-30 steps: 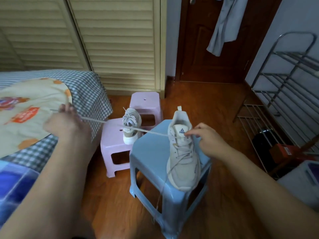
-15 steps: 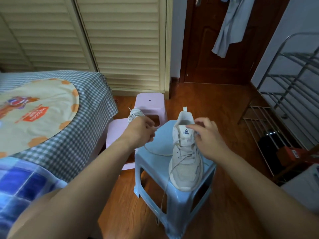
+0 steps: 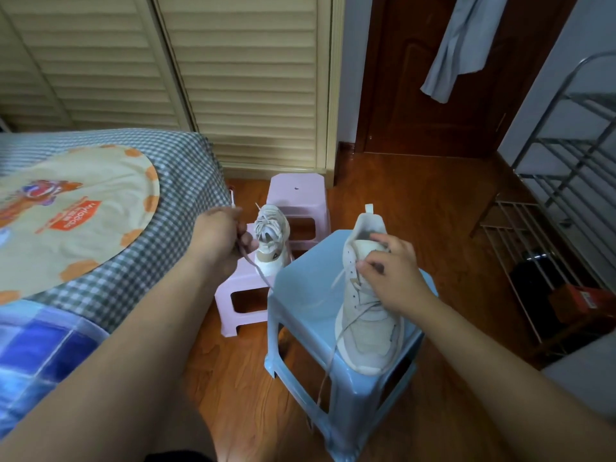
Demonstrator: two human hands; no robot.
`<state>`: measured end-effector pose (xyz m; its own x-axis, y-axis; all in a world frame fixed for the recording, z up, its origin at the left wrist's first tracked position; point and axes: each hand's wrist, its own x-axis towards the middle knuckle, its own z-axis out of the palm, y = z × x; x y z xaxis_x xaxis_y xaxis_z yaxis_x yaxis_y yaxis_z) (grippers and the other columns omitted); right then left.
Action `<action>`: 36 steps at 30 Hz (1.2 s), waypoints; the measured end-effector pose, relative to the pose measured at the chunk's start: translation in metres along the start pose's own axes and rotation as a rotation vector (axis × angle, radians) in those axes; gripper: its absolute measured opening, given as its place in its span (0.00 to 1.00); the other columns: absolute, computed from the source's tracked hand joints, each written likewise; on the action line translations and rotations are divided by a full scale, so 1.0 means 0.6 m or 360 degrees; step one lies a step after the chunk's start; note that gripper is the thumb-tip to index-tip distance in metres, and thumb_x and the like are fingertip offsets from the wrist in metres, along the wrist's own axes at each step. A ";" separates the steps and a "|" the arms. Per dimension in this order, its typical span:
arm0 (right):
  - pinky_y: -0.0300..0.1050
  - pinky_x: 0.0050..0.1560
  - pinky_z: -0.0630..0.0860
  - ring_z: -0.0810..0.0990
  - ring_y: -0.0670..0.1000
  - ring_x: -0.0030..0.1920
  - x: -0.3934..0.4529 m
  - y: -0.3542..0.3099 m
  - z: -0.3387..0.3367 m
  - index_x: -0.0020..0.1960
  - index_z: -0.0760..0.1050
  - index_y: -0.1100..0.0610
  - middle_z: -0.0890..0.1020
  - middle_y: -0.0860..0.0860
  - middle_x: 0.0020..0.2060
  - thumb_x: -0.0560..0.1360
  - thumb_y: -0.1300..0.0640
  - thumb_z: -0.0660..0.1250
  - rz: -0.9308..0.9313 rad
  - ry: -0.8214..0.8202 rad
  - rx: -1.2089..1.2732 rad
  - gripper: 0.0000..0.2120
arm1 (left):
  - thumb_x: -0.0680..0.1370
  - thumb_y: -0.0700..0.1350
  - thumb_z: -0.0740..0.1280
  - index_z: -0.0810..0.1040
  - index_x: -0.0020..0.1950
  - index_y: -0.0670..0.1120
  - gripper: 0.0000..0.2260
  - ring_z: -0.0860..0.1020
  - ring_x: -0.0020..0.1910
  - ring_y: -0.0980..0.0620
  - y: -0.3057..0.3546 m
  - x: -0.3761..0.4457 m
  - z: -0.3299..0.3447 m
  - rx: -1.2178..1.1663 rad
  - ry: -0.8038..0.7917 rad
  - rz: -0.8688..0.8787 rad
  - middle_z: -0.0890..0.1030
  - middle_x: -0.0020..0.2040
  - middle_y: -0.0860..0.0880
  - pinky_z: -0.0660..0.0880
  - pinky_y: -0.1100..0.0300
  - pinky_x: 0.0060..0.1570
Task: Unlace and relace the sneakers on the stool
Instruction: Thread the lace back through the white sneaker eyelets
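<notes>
- The sneaker (image 3: pixel 365 305) being worked on stands on the blue stool (image 3: pixel 300 295), toe toward the person, its heel tab at the far end.
- The left hand (image 3: pixel 216 238) is off to the side above the pink stool (image 3: pixel 240 291), fingers curled round the lace (image 3: pixel 258 273), whose free tip pokes up above the fist.
- From that fist the lace runs down and across the blue stool toward the upper eyelets, with a little slack in it.
- The right hand (image 3: pixel 391 271) rests on the tongue near the collar, thumb and forefinger pinching at the top eyelets; I cannot tell whether it holds the lace or only the shoe.
- Another stretch of lace trails from the lower eyelets over the stool's front edge.
- The second sneaker (image 3: pixel 271 241) waits on the pink stool, laces loose.
- To do this step well, I would say: keep the right hand pinning the shoe so it does not slide, draw the lace straight out along the eyelet's line, not upward, and take it one crossing at a time.
- The risk looks like tipping the shoe off the stool with a hard tug.
</notes>
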<state>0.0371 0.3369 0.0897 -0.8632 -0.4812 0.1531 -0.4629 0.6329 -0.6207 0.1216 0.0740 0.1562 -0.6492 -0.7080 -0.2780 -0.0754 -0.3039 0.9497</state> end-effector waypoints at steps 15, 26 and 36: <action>0.46 0.68 0.59 0.59 0.52 0.69 0.018 -0.005 0.008 0.52 0.86 0.53 0.69 0.46 0.71 0.82 0.43 0.60 0.0114 -0.0035 -0.0158 0.19 | 0.81 0.48 0.67 0.78 0.67 0.43 0.16 0.76 0.62 0.43 -0.088 -0.015 0.037 0.1762 -0.0385 0.0797 0.79 0.62 0.42 0.71 0.56 0.61; 0.39 0.57 0.65 0.68 0.51 0.68 0.017 0.008 -0.039 0.55 0.77 0.49 0.75 0.49 0.65 0.82 0.59 0.60 0.0039 -0.0213 -0.0055 0.09 | 0.80 0.45 0.69 0.82 0.48 0.45 0.04 0.77 0.39 0.56 -0.148 -0.026 0.107 0.1647 -0.1135 0.0832 0.80 0.40 0.53 0.70 0.64 0.43; 0.46 0.63 0.68 0.71 0.48 0.66 0.013 0.041 -0.049 0.53 0.74 0.45 0.74 0.44 0.66 0.79 0.59 0.68 0.0029 -0.0199 0.0004 0.09 | 0.81 0.47 0.68 0.86 0.50 0.52 0.07 0.79 0.50 0.56 -0.045 0.034 -0.036 0.2558 -0.1226 0.0650 0.85 0.50 0.57 0.73 0.60 0.54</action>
<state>0.0134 0.3665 0.0982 -0.8394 -0.5416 0.0451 -0.4468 0.6405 -0.6246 0.1269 0.0542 0.1216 -0.9401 -0.0135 -0.3408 -0.1094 0.9583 0.2638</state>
